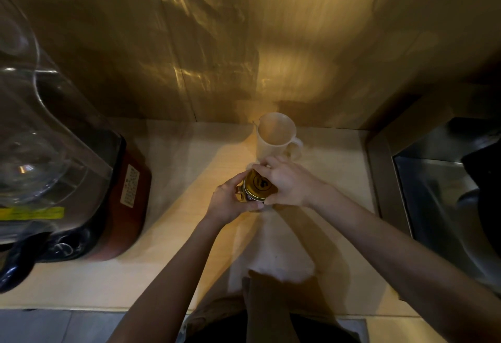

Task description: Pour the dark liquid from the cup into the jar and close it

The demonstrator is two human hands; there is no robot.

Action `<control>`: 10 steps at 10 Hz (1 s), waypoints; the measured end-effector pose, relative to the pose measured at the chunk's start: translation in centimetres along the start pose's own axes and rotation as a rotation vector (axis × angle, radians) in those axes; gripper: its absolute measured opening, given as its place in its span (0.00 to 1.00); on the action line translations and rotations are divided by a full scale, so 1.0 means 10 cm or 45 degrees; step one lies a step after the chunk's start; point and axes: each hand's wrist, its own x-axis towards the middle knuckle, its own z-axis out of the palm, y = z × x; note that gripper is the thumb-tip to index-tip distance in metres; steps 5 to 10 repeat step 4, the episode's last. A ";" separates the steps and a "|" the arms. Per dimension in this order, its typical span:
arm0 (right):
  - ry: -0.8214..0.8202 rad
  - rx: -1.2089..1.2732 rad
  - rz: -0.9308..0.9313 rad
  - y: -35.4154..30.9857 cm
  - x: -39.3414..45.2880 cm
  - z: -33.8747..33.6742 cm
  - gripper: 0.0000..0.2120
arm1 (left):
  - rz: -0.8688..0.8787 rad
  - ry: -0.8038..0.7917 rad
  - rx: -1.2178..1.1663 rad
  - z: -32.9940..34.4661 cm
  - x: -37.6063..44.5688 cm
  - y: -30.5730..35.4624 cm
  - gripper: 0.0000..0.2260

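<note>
Jar (248, 198) standing on counter (173, 169), just in front of white cup (276, 139). We are gripping jar body with left hand (230, 201); right hand (287, 182) is clasping gold lid (259, 185) sitting on jar.

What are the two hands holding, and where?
The left hand grips the jar by its side; the right hand grips its gold lid around the rim.

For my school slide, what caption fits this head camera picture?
Both hands, left and right, grip a gold-lidded jar before a white plastic handled cup on a pale counter.
</note>
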 end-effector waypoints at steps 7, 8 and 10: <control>0.257 0.684 0.245 -0.06 -0.10 0.32 0.44 | -0.047 -0.084 0.301 -0.05 -0.02 0.20 0.50; 0.257 0.684 0.245 -0.06 -0.10 0.32 0.44 | -0.047 -0.084 0.301 -0.05 -0.02 0.20 0.50; 0.257 0.684 0.245 -0.06 -0.10 0.32 0.44 | -0.047 -0.084 0.301 -0.05 -0.02 0.20 0.50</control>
